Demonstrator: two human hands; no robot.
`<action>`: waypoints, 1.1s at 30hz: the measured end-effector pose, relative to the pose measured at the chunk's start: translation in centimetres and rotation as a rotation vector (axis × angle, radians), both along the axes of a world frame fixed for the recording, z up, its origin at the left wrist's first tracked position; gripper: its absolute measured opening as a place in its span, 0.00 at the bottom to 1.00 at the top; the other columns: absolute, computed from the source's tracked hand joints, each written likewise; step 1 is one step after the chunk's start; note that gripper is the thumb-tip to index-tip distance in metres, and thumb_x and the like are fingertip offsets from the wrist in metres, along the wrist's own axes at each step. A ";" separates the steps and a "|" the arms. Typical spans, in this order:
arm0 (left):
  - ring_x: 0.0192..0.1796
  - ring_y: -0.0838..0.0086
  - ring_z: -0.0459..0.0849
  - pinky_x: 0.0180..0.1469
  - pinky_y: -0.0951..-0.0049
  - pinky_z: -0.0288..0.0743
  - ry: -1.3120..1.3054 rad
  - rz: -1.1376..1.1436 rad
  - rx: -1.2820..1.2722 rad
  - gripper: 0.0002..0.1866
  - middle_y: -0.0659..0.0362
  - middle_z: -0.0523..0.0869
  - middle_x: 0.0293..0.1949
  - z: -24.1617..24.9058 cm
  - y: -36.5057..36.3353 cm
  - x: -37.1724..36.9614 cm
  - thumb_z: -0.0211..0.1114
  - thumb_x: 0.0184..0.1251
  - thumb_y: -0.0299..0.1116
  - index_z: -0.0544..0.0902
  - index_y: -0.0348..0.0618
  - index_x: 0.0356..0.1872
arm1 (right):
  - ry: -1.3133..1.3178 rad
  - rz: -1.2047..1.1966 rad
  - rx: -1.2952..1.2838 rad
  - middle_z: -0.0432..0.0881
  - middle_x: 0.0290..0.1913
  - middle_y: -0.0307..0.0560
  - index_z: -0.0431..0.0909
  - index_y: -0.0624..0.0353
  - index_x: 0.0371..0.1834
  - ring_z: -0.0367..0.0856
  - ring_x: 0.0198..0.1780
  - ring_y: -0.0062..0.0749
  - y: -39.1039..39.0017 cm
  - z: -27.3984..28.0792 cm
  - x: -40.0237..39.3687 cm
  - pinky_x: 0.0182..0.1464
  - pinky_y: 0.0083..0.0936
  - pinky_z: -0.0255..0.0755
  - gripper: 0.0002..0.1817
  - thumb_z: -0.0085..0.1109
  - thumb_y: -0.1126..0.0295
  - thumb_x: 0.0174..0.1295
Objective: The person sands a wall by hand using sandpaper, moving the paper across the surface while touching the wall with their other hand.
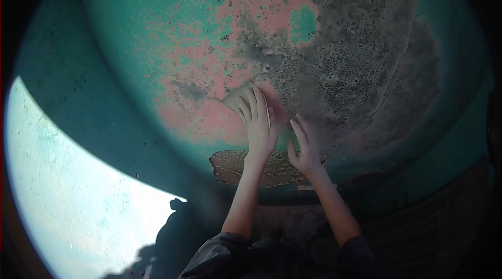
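Observation:
My left hand (258, 122) presses a pale, thin sheet that looks like sandpaper (234, 97) against a wall (193, 122) with flaking green and pink paint. Its fingers lie together over the sheet, whose left part sticks out beside them. Lower and to the right, my right hand (305, 148) has its fingers stretched out, with the tips at the painted surface; nothing shows in it. Above both hands spreads a large grey, pitted patch (355, 43) where the paint has gone.
A brown patch with a ragged edge (227, 166) lies below the hands, partly behind my left forearm. At the lower left, bright sunlight falls on a pale surface (63, 190), with a dark shadow beside it. The lower right is dark.

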State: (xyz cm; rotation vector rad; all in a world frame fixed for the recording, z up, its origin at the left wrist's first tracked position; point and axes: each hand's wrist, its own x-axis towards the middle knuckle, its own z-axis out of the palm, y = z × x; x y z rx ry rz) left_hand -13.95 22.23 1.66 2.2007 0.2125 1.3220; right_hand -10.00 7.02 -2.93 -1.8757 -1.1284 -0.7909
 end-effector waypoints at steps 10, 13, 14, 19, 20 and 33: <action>0.80 0.35 0.30 0.78 0.41 0.31 0.010 -0.040 0.021 0.29 0.41 0.41 0.81 2.2 -0.3 0.8 0.38 0.83 0.35 0.47 0.37 0.80 | 0.026 -0.018 -0.110 0.64 0.75 0.56 0.66 0.53 0.74 0.66 0.73 0.50 -2.4 -1.0 0.4 0.72 0.53 0.59 0.36 0.61 0.76 0.59; 0.79 0.32 0.34 0.77 0.38 0.35 0.166 -0.105 0.013 0.30 0.41 0.44 0.80 -3.1 -4.6 0.7 0.41 0.81 0.34 0.49 0.37 0.80 | 0.016 -0.020 -0.070 0.65 0.74 0.55 0.65 0.56 0.74 0.66 0.72 0.50 -2.7 -0.4 0.7 0.72 0.52 0.59 0.36 0.62 0.76 0.58; 0.79 0.30 0.37 0.76 0.36 0.37 0.244 -0.202 0.002 0.31 0.41 0.47 0.80 -5.4 -5.8 0.7 0.43 0.80 0.34 0.50 0.38 0.79 | 0.009 -0.016 -0.070 0.65 0.74 0.55 0.65 0.56 0.74 0.66 0.72 0.50 -3.1 -0.4 1.0 0.72 0.52 0.59 0.36 0.62 0.76 0.58; 0.78 0.29 0.36 0.77 0.37 0.37 0.283 -0.203 0.010 0.30 0.38 0.46 0.79 -7.1 -6.8 0.7 0.42 0.80 0.34 0.50 0.36 0.79 | -0.017 -0.063 -0.080 0.69 0.72 0.53 0.65 0.59 0.73 0.67 0.73 0.47 -4.9 -1.6 2.3 0.73 0.49 0.59 0.37 0.64 0.76 0.57; 0.78 0.29 0.36 0.77 0.38 0.37 0.268 -0.203 0.012 0.31 0.38 0.46 0.79 -7.0 -6.7 0.9 0.42 0.80 0.33 0.49 0.36 0.79 | -0.014 -0.061 -0.069 0.69 0.72 0.53 0.65 0.59 0.73 0.67 0.73 0.47 -5.2 -1.9 2.4 0.73 0.49 0.59 0.37 0.64 0.76 0.57; 0.80 0.36 0.31 0.79 0.45 0.35 0.210 -0.363 0.070 0.37 0.41 0.42 0.81 -2.5 -7.4 2.1 0.47 0.76 0.33 0.41 0.33 0.79 | -0.164 0.038 -0.045 0.71 0.71 0.47 0.71 0.50 0.68 0.69 0.72 0.45 -6.1 1.3 3.9 0.71 0.49 0.62 0.34 0.66 0.74 0.55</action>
